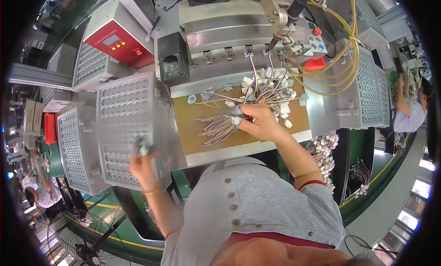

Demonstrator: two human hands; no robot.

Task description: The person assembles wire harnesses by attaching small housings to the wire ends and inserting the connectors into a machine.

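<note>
Right hand (257,123) pinches wire bundle (220,125) on brown desk (193,128); left hand (142,158) grips small grey part (142,146) at perforated tray (124,123). Many loose wires remain: judged midway

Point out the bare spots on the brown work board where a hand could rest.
The brown board is bare along its left and lower-left part, between the perforated tray and the loose wire ends. The upper right is crowded: the wire bundle with white connectors, and the right hand on it.

Wire bundle (239,110) on board (193,123); perforated tray (124,123) left.
</note>
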